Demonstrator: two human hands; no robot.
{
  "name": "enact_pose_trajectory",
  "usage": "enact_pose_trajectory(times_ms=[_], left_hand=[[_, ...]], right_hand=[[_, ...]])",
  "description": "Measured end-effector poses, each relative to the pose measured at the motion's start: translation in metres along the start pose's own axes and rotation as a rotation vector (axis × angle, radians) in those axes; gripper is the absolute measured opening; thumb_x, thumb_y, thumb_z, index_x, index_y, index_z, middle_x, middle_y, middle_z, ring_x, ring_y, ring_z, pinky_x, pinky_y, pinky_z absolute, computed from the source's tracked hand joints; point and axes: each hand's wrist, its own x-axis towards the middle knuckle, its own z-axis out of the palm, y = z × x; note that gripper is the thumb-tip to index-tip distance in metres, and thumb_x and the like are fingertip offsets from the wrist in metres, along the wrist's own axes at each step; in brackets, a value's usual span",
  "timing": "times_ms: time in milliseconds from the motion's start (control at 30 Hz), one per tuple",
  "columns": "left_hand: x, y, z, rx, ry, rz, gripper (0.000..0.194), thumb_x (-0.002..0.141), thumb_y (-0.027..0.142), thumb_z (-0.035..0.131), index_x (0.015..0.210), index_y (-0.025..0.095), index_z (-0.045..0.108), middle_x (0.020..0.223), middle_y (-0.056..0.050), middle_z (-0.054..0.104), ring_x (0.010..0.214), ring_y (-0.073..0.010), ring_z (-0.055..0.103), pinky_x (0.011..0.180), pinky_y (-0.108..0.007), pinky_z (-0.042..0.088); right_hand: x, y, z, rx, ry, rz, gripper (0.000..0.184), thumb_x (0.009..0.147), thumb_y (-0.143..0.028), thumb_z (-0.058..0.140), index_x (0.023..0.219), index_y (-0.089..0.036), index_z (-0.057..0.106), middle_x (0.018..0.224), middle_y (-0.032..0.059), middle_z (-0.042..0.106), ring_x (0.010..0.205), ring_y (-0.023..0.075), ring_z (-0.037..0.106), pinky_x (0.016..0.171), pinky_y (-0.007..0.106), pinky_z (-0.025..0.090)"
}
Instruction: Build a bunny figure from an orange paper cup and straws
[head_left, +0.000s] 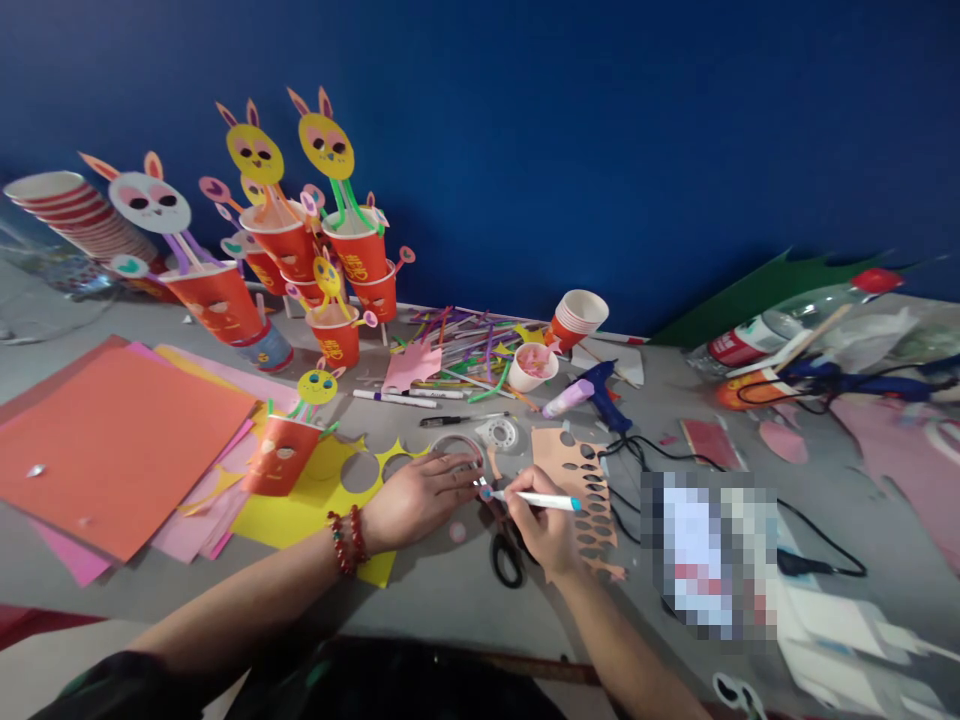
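Note:
My right hand (541, 525) grips a white marker (544, 500) with a blue end, its tip down on a small pink paper disc (486, 493). My left hand (427, 492) lies flat, fingers stretched out, the fingertips at the edge of that disc. Another pale pink disc (457, 532) rests on the table just below my left hand. Black-handled scissors (507, 560) lie between my hands, their blades partly covered. Beyond my fingers are a roll of clear tape (457, 446) and a white correction tape (501, 433). Peach paper with cut-out holes (547, 450) sits beside my right hand.
Red cups with paper rabbits (281, 455) stand at left, near orange paper sheets (120, 440) and yellow paper (300, 510). Colored sticks (480, 345) pile up behind. A blue glue gun (606, 395) with a black cable and a bottle (787, 320) are at right.

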Motion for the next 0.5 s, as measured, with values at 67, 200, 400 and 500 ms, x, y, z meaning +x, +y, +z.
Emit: enact_pose_trajectory(times_ms=[67, 200, 400, 500], left_hand=[[-0.0002, -0.0003, 0.0001, -0.005, 0.004, 0.001, 0.034, 0.100, 0.021, 0.051, 0.132, 0.020, 0.062, 0.138, -0.010, 0.066, 0.138, -0.0262, 0.051, 0.110, -0.043, 0.045], [-0.0001, -0.0003, -0.0007, 0.005, -0.010, 0.005, 0.034, 0.100, 0.021, 0.050, 0.132, 0.019, 0.061, 0.141, -0.010, 0.064, 0.138, -0.0272, 0.051, 0.109, -0.043, 0.045], [-0.0004, -0.0003, 0.0013, 0.003, -0.001, -0.004, 0.035, 0.098, 0.020, 0.053, 0.132, 0.020, 0.062, 0.140, -0.009, 0.065, 0.138, -0.0262, 0.052, 0.110, -0.042, 0.045], [-0.0007, -0.0005, 0.0019, 0.001, -0.003, -0.007, 0.035, 0.099, 0.020, 0.052, 0.133, 0.021, 0.062, 0.140, -0.010, 0.065, 0.139, -0.0263, 0.051, 0.110, -0.043, 0.045]], right_hand=[[0.0003, -0.0006, 0.0003, -0.001, 0.003, 0.002, 0.018, 0.092, -0.023, 0.053, 0.074, -0.023, 0.053, 0.061, -0.0046, 0.053, 0.052, 0.0129, 0.049, 0.050, 0.023, 0.038], [0.0011, -0.0005, 0.0014, -0.003, 0.025, 0.008, 0.018, 0.093, -0.024, 0.051, 0.075, -0.023, 0.053, 0.061, -0.0043, 0.053, 0.051, 0.0131, 0.049, 0.049, 0.023, 0.038], [0.0002, 0.0007, 0.0011, -0.011, 0.026, 0.002, 0.017, 0.092, -0.024, 0.055, 0.075, -0.023, 0.054, 0.062, -0.0037, 0.055, 0.052, 0.0135, 0.051, 0.051, 0.023, 0.040], [0.0003, -0.0001, 0.0009, -0.010, 0.032, 0.002, 0.018, 0.092, -0.025, 0.054, 0.074, -0.023, 0.054, 0.061, -0.0034, 0.056, 0.053, 0.0138, 0.052, 0.051, 0.024, 0.040]])
